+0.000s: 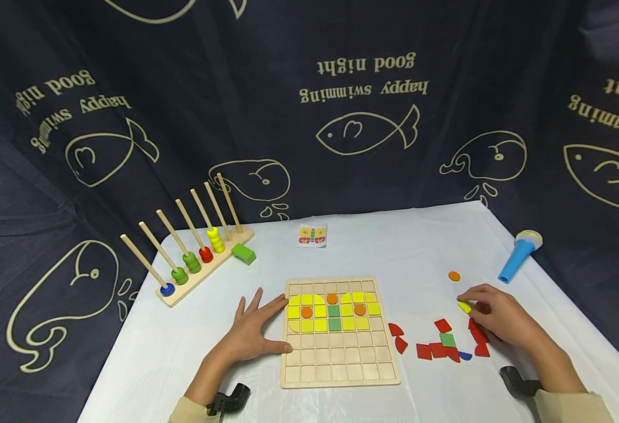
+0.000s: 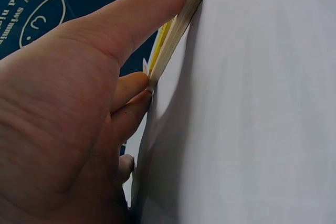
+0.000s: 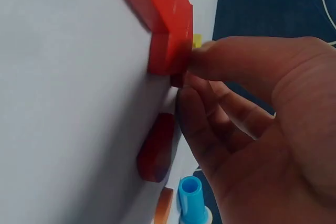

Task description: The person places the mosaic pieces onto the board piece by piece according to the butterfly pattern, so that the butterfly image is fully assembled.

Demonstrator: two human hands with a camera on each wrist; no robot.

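Note:
A wooden grid board [image 1: 339, 373] lies on the table, its upper rows holding yellow squares and rounded pieces, orange discs and green squares [image 1: 334, 324]. Straight fingers of my left hand [image 1: 248, 335] rest along the board's left edge; in the left wrist view, thumb and fingertips meet its wooden side [image 2: 181, 24]. My right hand [image 1: 502, 314] pinches a small yellow piece [image 1: 464, 306] between thumb and fingers, over the scattered pieces at right. Close beneath that hand lie red pieces [image 3: 173, 40], which the right wrist view shows near the thumb and fingertips.
Loose red pieces [image 1: 438, 350], a green square [image 1: 447, 340], a blue piece [image 1: 465, 356] and an orange disc [image 1: 454, 276] lie right of the board. A blue toy microphone [image 1: 518, 258] is beyond. A pegged bead rack [image 1: 209, 267], green block [image 1: 244, 254] and butterfly card [image 1: 312, 236] stand farther back.

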